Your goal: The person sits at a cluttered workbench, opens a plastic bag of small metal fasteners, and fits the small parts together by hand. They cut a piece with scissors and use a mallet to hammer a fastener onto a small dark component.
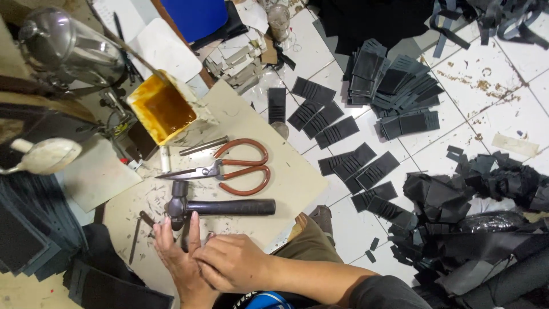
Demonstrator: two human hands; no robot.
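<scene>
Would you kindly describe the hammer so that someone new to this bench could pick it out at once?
Start at the pale work board over the tiled floor. Just beyond the person's two hands, left hand and right hand, lies the hammer, flat, its dark handle pointing right and its metal head nearest the left hand's fingertips. Unlike the scissors beside it, it has no orange loop handles.

Work board (286, 177), access: hammer (220, 207) lies just beyond both hands, blocking forward reach; scissors (229, 169) beyond hammer; glue tub (162, 109) at far-left corner. Bare strip right of scissors; board's right edge open.
</scene>
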